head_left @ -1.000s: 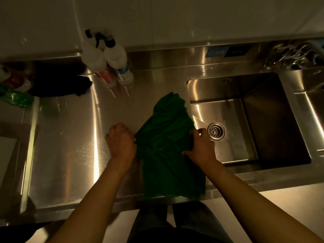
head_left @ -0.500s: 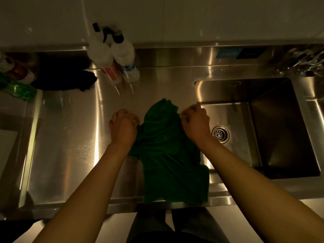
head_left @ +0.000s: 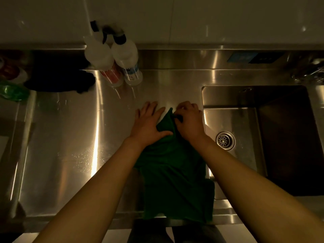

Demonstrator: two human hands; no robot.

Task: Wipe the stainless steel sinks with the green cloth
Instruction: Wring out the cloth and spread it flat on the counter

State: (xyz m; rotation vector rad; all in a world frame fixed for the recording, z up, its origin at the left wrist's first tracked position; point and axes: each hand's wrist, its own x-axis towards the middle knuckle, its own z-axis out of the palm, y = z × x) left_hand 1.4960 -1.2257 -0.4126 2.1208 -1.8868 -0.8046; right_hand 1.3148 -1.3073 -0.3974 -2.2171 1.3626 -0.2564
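Note:
The green cloth (head_left: 175,176) lies on the steel counter just left of the sink, its near end hanging over the front edge. My left hand (head_left: 149,123) rests flat on the cloth's far left part, fingers spread and straight. My right hand (head_left: 190,120) has curled fingers pinching the cloth's far edge beside the left hand. The stainless steel sink (head_left: 243,123) is to the right, with a round drain (head_left: 225,140) in its floor.
Two white spray bottles (head_left: 121,62) stand at the back of the counter. A dark cloth (head_left: 59,79) and a green bottle (head_left: 12,92) lie at the far left. A faucet (head_left: 308,71) sits at the back right. Water droplets speckle the counter (head_left: 70,137) left of my arms.
Both hands have moved farther from me and closer together on the cloth. The left hand has opened flat. The cloth's far end is now bunched narrow between them.

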